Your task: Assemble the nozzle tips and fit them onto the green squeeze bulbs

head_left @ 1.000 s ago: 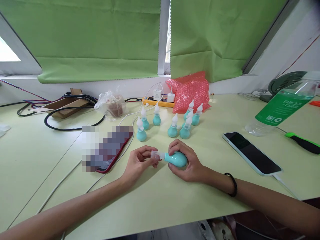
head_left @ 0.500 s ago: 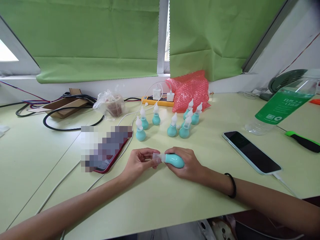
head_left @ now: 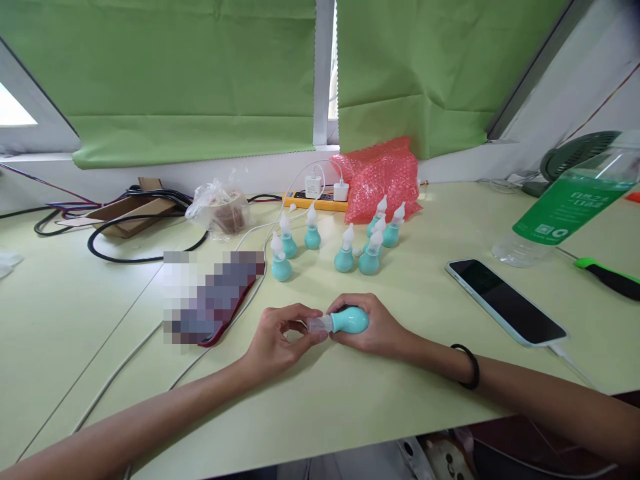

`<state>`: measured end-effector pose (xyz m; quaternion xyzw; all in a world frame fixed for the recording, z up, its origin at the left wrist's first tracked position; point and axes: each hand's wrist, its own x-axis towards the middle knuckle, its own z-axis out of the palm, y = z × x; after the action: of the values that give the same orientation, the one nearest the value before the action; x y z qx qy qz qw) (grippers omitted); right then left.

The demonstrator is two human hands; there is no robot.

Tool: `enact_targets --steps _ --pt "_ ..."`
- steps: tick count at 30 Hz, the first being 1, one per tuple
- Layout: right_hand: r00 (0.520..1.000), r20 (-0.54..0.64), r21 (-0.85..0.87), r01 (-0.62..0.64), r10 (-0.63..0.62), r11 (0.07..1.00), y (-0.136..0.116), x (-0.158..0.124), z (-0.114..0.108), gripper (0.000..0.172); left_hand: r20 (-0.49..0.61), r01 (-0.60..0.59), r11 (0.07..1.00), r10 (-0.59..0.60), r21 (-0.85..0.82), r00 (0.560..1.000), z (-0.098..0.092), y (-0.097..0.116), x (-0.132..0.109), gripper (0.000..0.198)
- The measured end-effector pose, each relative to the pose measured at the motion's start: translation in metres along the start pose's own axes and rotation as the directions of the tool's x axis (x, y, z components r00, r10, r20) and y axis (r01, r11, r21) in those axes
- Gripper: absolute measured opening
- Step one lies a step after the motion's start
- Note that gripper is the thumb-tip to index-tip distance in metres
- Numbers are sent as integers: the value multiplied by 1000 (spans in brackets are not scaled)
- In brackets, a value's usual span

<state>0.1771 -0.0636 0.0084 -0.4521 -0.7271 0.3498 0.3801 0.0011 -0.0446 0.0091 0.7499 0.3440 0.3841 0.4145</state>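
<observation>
Green blinds [head_left: 195, 73] across a bright window [head_left: 15, 105], pale yellow-green table [head_left: 390, 400] below

Both forearms reach in bare from the lower corners, the left forearm [head_left: 190, 400] slanting up to the right and the right forearm [head_left: 530, 393] slanting up to the left, so that the hands meet near the middle. The left hand [head_left: 277, 340] is in a pinch, its index finger [head_left: 299, 311] arched along the far side and its thumb [head_left: 305, 344] stretched forward on the near side. The right hand [head_left: 381, 328] is curled into a rounded grip (its far fingers partly hidden), with index finger and thumb forming a loop. Fingertips of both hands are close together.
</observation>
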Motion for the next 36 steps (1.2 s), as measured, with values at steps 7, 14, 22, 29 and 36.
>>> enact_targets --steps 7,14,22,29,36 --pt "971 209 141 -145 113 979 -4 4 -12 36 1 -343 913 352 218 936 1 -1 -4 12" --pt "929 357 207 -179 96 962 -2 7 -18 45 73 -382 892 376 242 924 0 -1 -8 13" --pt "863 459 280 -365 210 888 -6 8 -18 45 86 -537 816 532 214 842 1 -2 -9 25" --pt "826 518 320 -426 220 846 -5 9 -20 49 114 -608 768 598 201 793 1 -4 -8 36" --pt "851 486 372 -409 201 834 -4 6 -15 43 63 -437 889 432 134 899 0 0 -6 20"
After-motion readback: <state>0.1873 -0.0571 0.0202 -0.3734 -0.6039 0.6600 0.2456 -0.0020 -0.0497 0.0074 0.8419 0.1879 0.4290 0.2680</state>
